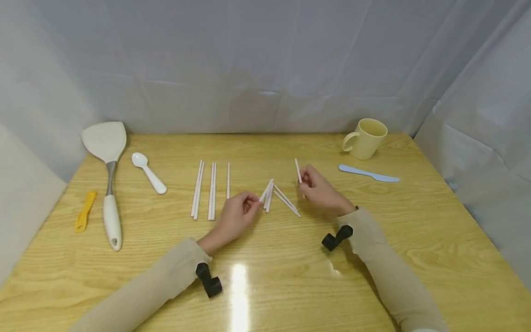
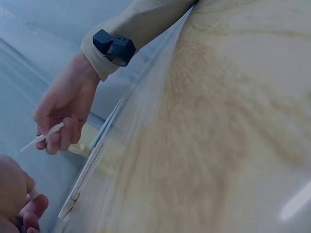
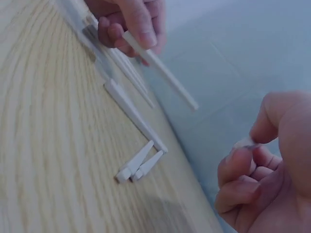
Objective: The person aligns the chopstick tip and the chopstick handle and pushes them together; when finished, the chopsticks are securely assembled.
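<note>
1. Spatula [image 1: 110, 179]: white, grey-necked.
2. Row chopsticks [image 1: 212, 198]: five, white, slender, straight; two pairs and a single, right of the spatula.
3. Left hand [image 1: 237, 213]: farther right of the spatula, pinching one white chopstick [image 3: 163, 70].
4. Loose chopsticks [image 1: 269, 197]: white, tapering, square-ended, splayed, farther right of the spatula.
5. Right hand [image 1: 318, 189]: well right of the spatula, pinching another chopstick [image 1: 297, 169], slim, white.
</note>
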{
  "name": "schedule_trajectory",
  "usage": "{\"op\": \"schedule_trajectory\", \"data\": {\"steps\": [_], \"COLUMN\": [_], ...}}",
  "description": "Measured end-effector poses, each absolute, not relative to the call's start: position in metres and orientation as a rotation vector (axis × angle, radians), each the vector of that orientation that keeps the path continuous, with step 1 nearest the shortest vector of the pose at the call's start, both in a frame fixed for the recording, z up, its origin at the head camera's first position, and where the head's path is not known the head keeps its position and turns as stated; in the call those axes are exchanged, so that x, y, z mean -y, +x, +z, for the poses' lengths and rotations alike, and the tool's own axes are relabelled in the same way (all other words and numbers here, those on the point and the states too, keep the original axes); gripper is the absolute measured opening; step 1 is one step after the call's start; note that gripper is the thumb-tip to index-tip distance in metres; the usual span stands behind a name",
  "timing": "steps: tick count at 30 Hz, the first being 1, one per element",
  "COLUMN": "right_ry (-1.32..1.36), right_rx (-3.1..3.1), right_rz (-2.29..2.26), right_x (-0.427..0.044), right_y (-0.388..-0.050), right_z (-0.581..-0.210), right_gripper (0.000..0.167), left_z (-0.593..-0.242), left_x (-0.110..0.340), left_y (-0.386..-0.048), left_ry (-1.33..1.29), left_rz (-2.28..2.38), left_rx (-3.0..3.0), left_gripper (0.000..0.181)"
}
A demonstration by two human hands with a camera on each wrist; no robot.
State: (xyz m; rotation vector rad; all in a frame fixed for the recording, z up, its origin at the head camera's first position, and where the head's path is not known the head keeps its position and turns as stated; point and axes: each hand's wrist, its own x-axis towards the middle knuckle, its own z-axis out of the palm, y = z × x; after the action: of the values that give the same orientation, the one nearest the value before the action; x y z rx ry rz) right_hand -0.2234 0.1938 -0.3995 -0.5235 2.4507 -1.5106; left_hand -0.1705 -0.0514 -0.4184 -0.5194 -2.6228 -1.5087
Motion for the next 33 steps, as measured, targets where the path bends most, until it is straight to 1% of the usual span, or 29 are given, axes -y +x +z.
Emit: {"op": "schedule_trajectory", "data": {"steps": [4, 8, 11, 17, 18, 22, 27, 33], "right_ry": [-0.534, -0.535, -0.535, -0.511, -0.519, -0.606, -0.711, -0.719], "right_rx": [-2.327, -2.267, -2.224, -2.195, -2.189, -2.167, -2.202, -2.259], "right_rz": [-1.665, -1.742, -1.788, -1.864, -1.882, -1.940, -1.918, -1.836], "right_x": [-0.194, -0.194, -0.194, -0.189, -0.188, -0.185, -0.181, -0.178], "right_y": [-0.223, -0.222, -0.222, -0.218, -0.217, -0.216, -0.213, -0.211], "right_z": [-0.394, -0.391, -0.389, -0.385, -0.385, -0.384, -0.380, -0.379], "right_gripper": [0.023, 0.030, 0.027, 0.005, 0.003, 0.002, 0.012, 0.009], "left_z": [-0.419, -0.417, -0.417, -0.418, -0.419, -0.421, -0.424, -0.430], "left_x": [0.049, 0.047, 0.045, 0.043, 0.043, 0.042, 0.041, 0.039], "left_y": [-0.170, -0.166, -0.163, -0.158, -0.157, -0.156, -0.154, -0.153], "left_ry": [-0.536, -0.592, -0.640, -0.731, -0.748, -0.805, -0.916, -0.994], "left_rz": [-1.527, -1.530, -1.553, -1.612, -1.618, -1.674, -1.715, -1.704], "left_rx": [2.597, 2.633, 2.642, 2.576, 2.569, 2.575, 2.594, 2.607], "left_gripper": [0.019, 0.016, 0.011, 0.005, 0.005, 0.005, 0.007, 0.008]}}
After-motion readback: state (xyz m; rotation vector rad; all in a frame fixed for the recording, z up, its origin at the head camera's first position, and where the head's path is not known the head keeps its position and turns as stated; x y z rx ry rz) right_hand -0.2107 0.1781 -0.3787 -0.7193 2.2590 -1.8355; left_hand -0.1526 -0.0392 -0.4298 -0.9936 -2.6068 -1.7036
